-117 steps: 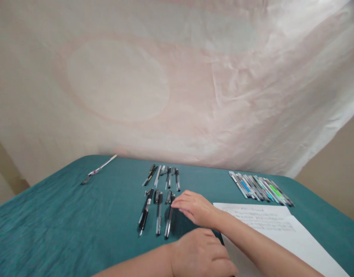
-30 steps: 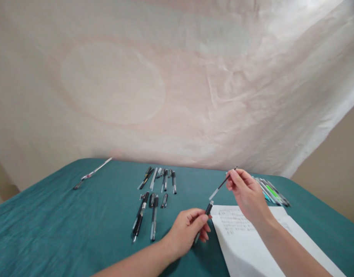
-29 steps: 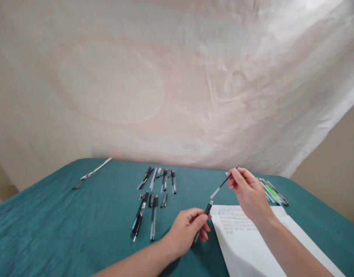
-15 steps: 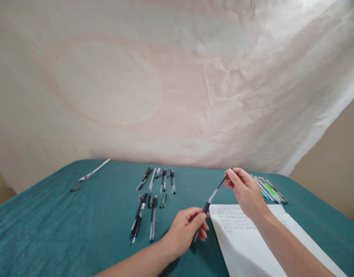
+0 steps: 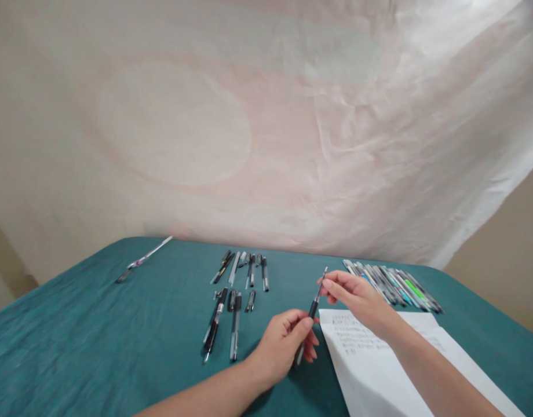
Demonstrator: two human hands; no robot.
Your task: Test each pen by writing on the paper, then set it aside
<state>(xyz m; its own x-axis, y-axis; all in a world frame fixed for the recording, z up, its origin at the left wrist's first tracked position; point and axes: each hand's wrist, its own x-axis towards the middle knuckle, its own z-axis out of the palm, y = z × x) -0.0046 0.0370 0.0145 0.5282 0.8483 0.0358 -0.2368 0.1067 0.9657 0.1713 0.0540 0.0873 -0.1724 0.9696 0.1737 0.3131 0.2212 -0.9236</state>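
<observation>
My left hand (image 5: 280,343) is closed around a dark pen barrel (image 5: 313,309), which slants up and to the right. At its upper end a thin pen refill (image 5: 324,272) sticks out, pinched between the thumb and fingers of my right hand (image 5: 358,296). Most of the refill's length is hidden inside the barrel. Under my right forearm lies a sheet of white paper (image 5: 371,376) with handwritten lines near its top. Left of my hands, a capped-off clear pen (image 5: 236,327) and a black pen (image 5: 214,324) rest on the cloth, with a loose pen cap (image 5: 251,301) beside them.
A green cloth (image 5: 97,341) covers the table. Farther back lie several pens and caps (image 5: 252,272). At the right is a row of many pens (image 5: 388,284), one bright green. A long thin wrapper or pen-like item (image 5: 147,258) lies far left. A pale curtain (image 5: 266,127) hangs behind.
My right hand has moved down and left toward my left hand. The refill has slid deeper into the barrel, so less of it shows. The view has shifted slightly.
</observation>
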